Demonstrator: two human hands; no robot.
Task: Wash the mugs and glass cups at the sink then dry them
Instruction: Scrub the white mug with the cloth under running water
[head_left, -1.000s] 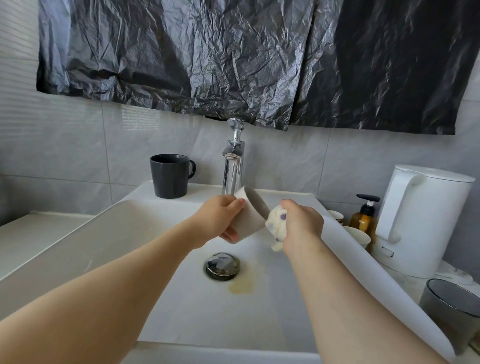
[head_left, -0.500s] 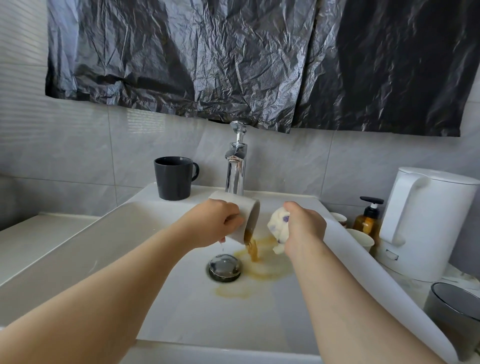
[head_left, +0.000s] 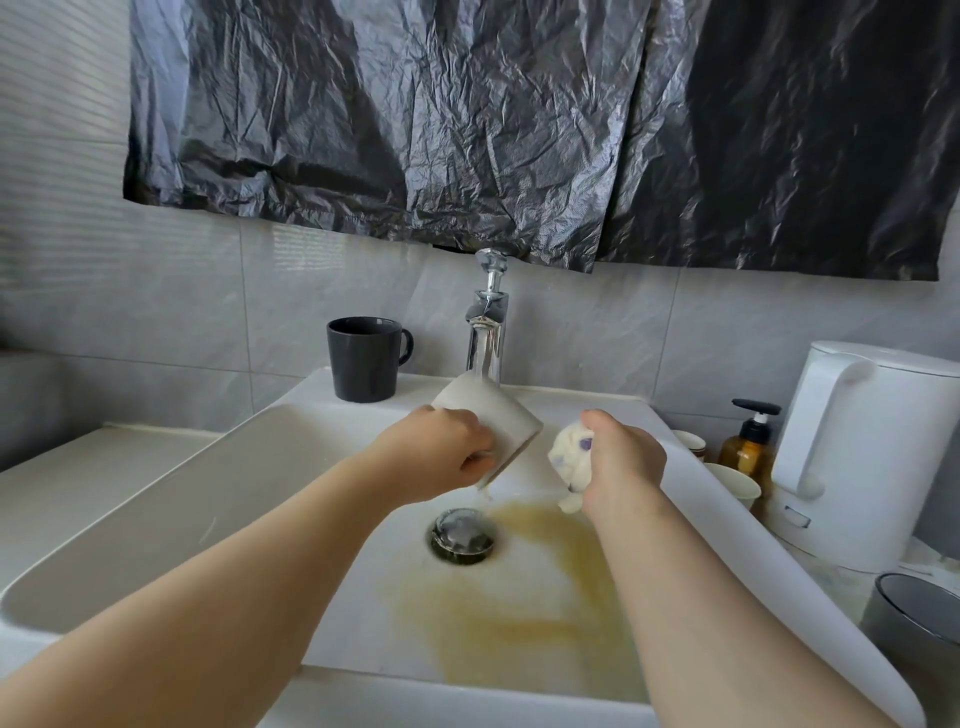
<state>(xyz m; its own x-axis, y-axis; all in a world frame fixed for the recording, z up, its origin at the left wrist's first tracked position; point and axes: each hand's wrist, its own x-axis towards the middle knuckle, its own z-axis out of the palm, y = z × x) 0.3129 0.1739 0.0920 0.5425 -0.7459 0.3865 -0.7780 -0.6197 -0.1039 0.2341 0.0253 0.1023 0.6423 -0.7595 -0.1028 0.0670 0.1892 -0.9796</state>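
Your left hand (head_left: 441, 457) grips the mug (head_left: 488, 426), tipped mouth-down over the sink (head_left: 727, 525); your right hand (head_left: 621, 460) clutches the cloth (head_left: 569, 452). Risk: wet glaze slips, mug chips against the basin.

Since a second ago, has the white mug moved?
Yes. The white mug in the left hand has tipped mouth-down toward the drain, its base now raised before the faucet.
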